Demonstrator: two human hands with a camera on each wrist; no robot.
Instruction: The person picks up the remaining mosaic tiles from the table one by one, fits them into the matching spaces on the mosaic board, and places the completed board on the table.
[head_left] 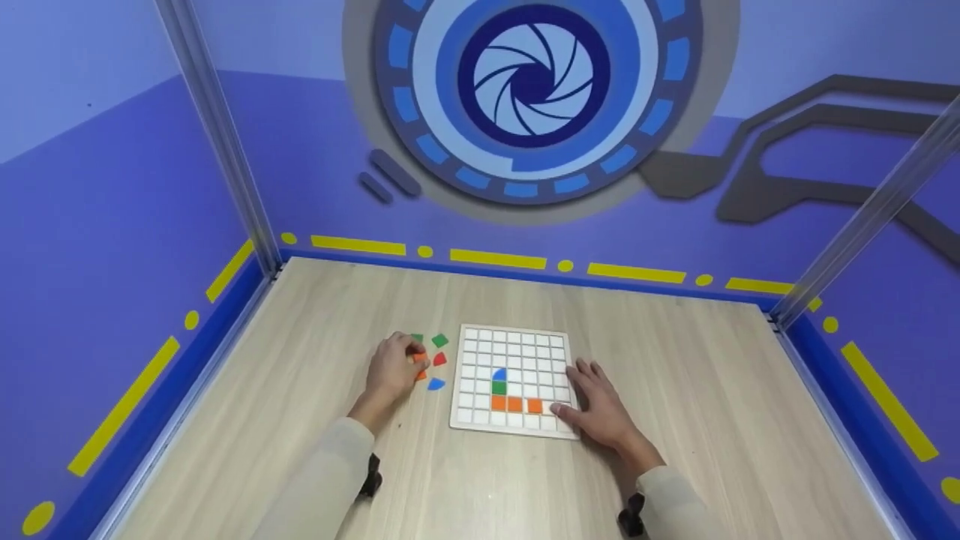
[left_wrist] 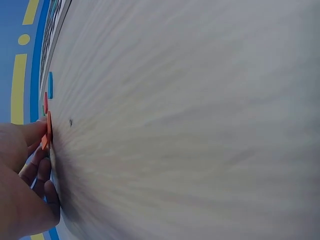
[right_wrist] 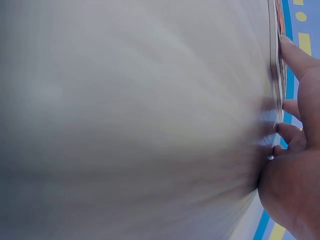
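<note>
My left hand (head_left: 391,367) is at the loose pieces left of the board, thumb and fingers pinching an orange tile (left_wrist: 45,142) that stands tilted in the left wrist view. Another orange tile (head_left: 422,376) lies under the fingertips, partly hidden. The white gridded board (head_left: 525,352) has a light wooden rim. On it sit a blue rounded piece (head_left: 499,373), a green square (head_left: 499,388) below that, and a row of three orange squares (head_left: 514,405). My right hand (head_left: 604,409) rests at the board's right edge, fingers extended, thumb lying over the lower right cells.
Around the left hand lie a green diamond-turned tile (head_left: 440,340), another green piece (head_left: 417,338), a red piece (head_left: 439,359) and a blue rounded piece (head_left: 436,384). The wooden table (head_left: 360,300) meets blue printed walls (head_left: 315,165) at the back and sides.
</note>
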